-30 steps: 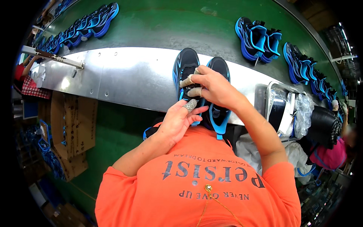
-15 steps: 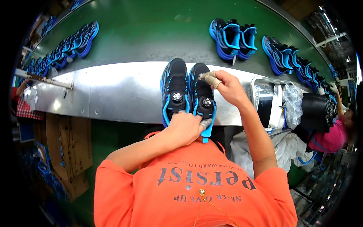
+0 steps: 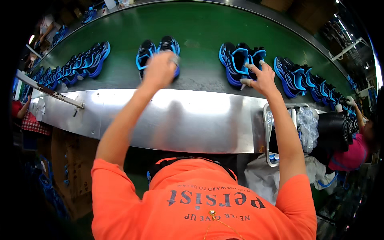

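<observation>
A pair of black-and-blue sneakers [image 3: 145, 52] stands on the green belt ahead of me on the left. My left hand [image 3: 161, 69] is over this pair, blurred by motion, and its fingers are hard to make out. Farther right, another pair of the same sneakers [image 3: 229, 64] sits on the belt, with bright blue linings showing. My right hand [image 3: 261, 78] reaches to the near side of that pair, thumb and fingers spread at the heel openings. Wrappings cover some of its fingertips. Whether they touch the shoes I cannot tell.
A steel ledge [image 3: 192, 120] runs between me and the green belt [image 3: 200, 24]. Rows of sneakers line both sides. At the right are a metal-rimmed tray [image 3: 265, 132] with clear plastic [image 3: 308, 124] and a person in pink [image 3: 352, 152]. A rusty bar [image 3: 52, 90] juts in from the left.
The pair that stood on the ledge under my hands is gone from there, and a pair now stands on the belt at left. Both hands have moved forward and apart.
</observation>
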{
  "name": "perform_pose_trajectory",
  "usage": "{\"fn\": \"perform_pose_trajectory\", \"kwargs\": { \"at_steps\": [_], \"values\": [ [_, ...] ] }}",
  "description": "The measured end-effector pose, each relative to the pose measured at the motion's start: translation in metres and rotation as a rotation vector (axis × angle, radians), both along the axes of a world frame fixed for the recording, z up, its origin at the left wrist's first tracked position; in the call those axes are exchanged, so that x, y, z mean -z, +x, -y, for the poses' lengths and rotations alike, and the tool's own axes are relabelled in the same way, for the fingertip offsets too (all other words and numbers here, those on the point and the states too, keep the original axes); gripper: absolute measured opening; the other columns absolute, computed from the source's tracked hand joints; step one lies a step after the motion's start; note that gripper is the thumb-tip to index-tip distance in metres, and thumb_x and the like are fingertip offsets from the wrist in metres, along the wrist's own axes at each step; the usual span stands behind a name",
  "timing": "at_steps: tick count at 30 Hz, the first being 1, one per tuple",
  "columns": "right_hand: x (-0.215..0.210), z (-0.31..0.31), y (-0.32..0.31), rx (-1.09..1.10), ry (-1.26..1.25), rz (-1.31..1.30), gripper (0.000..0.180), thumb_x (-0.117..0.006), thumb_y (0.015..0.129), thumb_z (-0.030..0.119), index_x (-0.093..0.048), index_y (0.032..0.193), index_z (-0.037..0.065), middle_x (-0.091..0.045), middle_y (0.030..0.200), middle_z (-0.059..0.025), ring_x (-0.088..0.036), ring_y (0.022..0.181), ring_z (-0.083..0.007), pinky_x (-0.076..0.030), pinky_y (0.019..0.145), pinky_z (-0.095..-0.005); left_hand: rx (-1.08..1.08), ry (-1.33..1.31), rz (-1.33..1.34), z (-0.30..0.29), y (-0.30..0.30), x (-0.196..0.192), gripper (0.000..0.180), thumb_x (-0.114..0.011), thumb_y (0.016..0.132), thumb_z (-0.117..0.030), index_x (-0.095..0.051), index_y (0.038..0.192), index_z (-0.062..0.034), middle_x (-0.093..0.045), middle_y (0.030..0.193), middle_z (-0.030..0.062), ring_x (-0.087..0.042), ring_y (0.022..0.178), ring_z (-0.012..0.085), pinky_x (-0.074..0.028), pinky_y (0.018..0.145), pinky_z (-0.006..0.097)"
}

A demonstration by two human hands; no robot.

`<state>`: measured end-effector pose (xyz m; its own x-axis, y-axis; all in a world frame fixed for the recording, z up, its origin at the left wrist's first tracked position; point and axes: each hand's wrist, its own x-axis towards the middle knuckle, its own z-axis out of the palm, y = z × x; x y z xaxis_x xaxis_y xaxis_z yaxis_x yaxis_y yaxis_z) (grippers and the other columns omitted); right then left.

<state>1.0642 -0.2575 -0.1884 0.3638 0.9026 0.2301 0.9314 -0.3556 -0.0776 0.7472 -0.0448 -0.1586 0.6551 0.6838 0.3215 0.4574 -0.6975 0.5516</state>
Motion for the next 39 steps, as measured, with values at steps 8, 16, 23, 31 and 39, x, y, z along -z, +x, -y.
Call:
{"fn": "perform_pose_trajectory", "kwargs": {
  "at_steps": [8, 16, 23, 31, 39],
  "values": [
    [0.013, -0.015, -0.010, 0.010, -0.215, -0.238, 0.054, -0.074, 0.075, 0.056, -0.072, 0.111, 0.017, -0.067, 0.089, -0.0175, -0.064, 0.092, -0.0355, -0.045, 0.085, -0.0473, 0.265, -0.890, -0.267, 0.120, -0.028, 0.053, 0.032, -0.052, 0.099, -0.027, -0.065, 0.116, -0.0041, -0.068, 0.105, 0.0128, -0.064, 0.089, 0.0255, -0.051, 0.083, 0.035],
    [-0.046, 0.073, -0.193, -0.544, -0.158, -0.515, 0.037, -0.076, 0.076, 0.043, -0.070, 0.095, 0.011, -0.062, 0.080, -0.0144, -0.060, 0.080, -0.0332, -0.044, 0.076, -0.0423, 0.006, -0.226, 0.066, 0.164, -0.045, 0.034, 0.080, -0.080, 0.076, -0.024, -0.041, 0.144, -0.0077, -0.051, 0.136, 0.0169, -0.048, 0.118, 0.0341, -0.042, 0.098, 0.041],
    [-0.093, 0.105, -0.189, -0.540, -0.096, -1.117, 0.042, -0.080, 0.075, 0.017, -0.068, 0.115, 0.014, -0.063, 0.103, -0.0067, -0.060, 0.099, -0.0268, -0.050, 0.083, -0.0378, 0.023, -0.436, -0.061, 0.151, -0.078, 0.031, 0.069, -0.079, 0.072, -0.016, -0.052, 0.135, -0.0085, -0.056, 0.134, 0.0165, -0.056, 0.113, 0.0373, -0.045, 0.098, 0.042],
    [-0.026, 0.084, -0.183, -0.312, 0.143, -0.582, 0.038, -0.076, 0.075, 0.011, -0.065, 0.111, 0.008, -0.062, 0.103, -0.0101, -0.058, 0.098, -0.0292, -0.050, 0.079, -0.0388, 0.197, -0.205, 0.102, 0.161, -0.058, 0.031, 0.041, -0.065, 0.070, 0.005, -0.066, 0.110, -0.0050, -0.068, 0.103, 0.0133, -0.063, 0.097, 0.0340, -0.051, 0.083, 0.040],
    [-0.033, 0.088, -0.180, -0.280, 0.054, -0.589, 0.041, -0.075, 0.074, 0.006, -0.063, 0.113, 0.007, -0.063, 0.098, -0.0114, -0.058, 0.095, -0.0348, -0.048, 0.083, -0.0407, 0.168, -0.247, -0.111, 0.165, -0.046, 0.003, 0.040, -0.070, 0.069, 0.004, -0.064, 0.107, -0.0063, -0.065, 0.093, 0.0126, -0.065, 0.087, 0.0346, -0.053, 0.074, 0.039]
  ]
}}
